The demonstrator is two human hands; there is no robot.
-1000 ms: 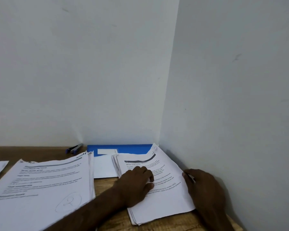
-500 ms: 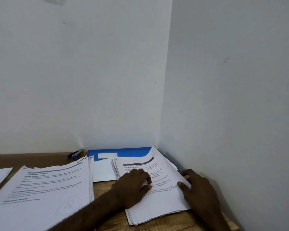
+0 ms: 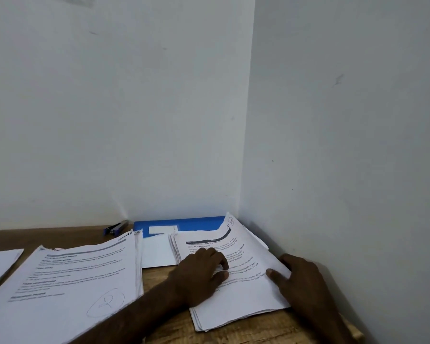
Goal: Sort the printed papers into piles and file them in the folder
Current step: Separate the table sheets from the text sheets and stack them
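Nearest, a thick pile [image 3: 67, 281] marked with a circled 2 covers the left of the table [image 3: 159, 275]. The left hand [image 3: 201, 275] presses bent fingers onto the right pile [image 3: 238, 301]. The right hand [image 3: 301, 281] pinches that pile's edge. Beyond, papers overlap the blue folder [image 3: 184, 223] against the wall.

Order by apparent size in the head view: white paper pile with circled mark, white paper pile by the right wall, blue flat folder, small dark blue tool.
White paper pile with circled mark, nearest the camera
White paper pile by the right wall
Blue flat folder, partly covered
Small dark blue tool
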